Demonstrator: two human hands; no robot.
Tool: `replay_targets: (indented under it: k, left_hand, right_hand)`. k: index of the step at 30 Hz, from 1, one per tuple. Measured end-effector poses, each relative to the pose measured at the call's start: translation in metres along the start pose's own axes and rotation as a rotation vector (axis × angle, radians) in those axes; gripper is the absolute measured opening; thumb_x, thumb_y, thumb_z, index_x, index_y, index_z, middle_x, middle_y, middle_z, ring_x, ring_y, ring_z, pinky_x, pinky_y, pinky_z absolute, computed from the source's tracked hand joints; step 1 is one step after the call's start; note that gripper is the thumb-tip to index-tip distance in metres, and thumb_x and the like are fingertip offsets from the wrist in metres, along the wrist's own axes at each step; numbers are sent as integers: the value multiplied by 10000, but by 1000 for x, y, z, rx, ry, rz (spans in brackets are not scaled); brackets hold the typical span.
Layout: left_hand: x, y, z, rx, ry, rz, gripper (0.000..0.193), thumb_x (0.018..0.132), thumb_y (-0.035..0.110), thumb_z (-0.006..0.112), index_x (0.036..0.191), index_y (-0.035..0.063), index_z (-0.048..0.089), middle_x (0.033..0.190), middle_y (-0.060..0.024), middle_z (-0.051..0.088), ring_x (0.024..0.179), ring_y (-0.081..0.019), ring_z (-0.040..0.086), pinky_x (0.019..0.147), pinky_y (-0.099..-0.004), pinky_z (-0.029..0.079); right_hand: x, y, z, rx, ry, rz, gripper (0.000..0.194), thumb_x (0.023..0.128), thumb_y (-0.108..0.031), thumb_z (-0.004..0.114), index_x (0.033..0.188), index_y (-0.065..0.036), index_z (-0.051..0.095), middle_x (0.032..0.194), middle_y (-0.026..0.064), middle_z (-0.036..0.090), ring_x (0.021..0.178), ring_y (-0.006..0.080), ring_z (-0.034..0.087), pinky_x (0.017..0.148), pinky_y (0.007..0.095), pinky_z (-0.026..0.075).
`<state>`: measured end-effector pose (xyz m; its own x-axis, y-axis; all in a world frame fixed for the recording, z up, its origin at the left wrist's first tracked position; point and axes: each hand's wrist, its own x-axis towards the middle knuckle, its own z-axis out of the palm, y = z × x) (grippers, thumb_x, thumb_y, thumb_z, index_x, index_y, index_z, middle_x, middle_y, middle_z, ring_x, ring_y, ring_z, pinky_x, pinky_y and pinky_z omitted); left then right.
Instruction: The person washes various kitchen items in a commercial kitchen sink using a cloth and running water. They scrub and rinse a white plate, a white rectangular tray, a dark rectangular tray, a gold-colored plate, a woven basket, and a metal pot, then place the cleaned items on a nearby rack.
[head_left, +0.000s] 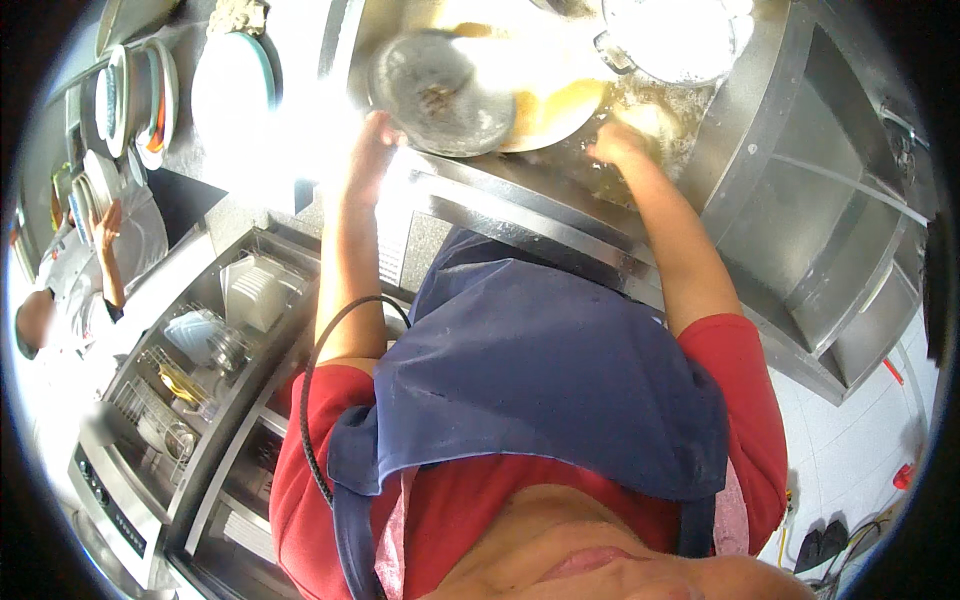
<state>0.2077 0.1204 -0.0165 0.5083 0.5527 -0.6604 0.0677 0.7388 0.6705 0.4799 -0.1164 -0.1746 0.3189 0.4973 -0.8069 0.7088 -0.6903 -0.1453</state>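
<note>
A stainless-steel sink basin (600, 184) holds wet, soapy water and dishes. My left hand (373, 146) is at the left rim of a round grey metal pan or lid (442, 94); glare hides whether the fingers grip it. Partly beneath that piece is a yellowish round dish (559, 112), washed out by bright light. My right hand (621, 144) reaches down into the basin with its fingers curled, beside a pale yellow patch (649, 124) in the suds. What it holds, if anything, cannot be made out. Farther back stands a round metal pot (671, 34) with a side handle.
Plates stand in a rack (139, 97) at the upper left, near a large white plate (232, 97). A co-worker (82, 247) is at the far left. Dish baskets (176, 382) sit in a steel unit behind my left arm. Steel basin walls (787, 225) rise at right.
</note>
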Motion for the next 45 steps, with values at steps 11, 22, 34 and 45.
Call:
replay_targets:
  k: [11,22,34,45]
  left_hand:
    - [-5,-10,21,27,2,44,190,906,207,590,967,30,627,801,-76,632,866,-241,633,878,-393,476]
    - [-2,-48,33,9,13,-95,284,868,375,590,1032,143,609,1051,-62,651,1072,-207,572,934,-405,395]
    - [26,-66,87,-216,215,-101,195,874,192,604,1041,118,535,1002,-37,630,972,-155,579,849,-378,423]
    - [50,-87,98,69,62,-208,278,859,251,635,1069,71,611,1027,-43,623,1008,-165,555,860,-343,425]
  right_hand:
    - [28,21,-27,49,652,201,559,786,-323,695,1231,-40,511,1233,188,436,1118,325,512,960,461,383]
    - [33,30,12,-155,687,-171,417,806,-234,597,1172,-34,597,1278,203,526,1230,339,459,1016,496,348]
    - [157,21,137,-240,354,-280,640,814,-359,621,1359,-78,438,1405,190,405,1316,347,352,1097,466,262]
    - [83,-27,98,228,229,-379,547,839,-340,576,1320,-94,489,1341,193,472,1244,353,442,1033,483,346]
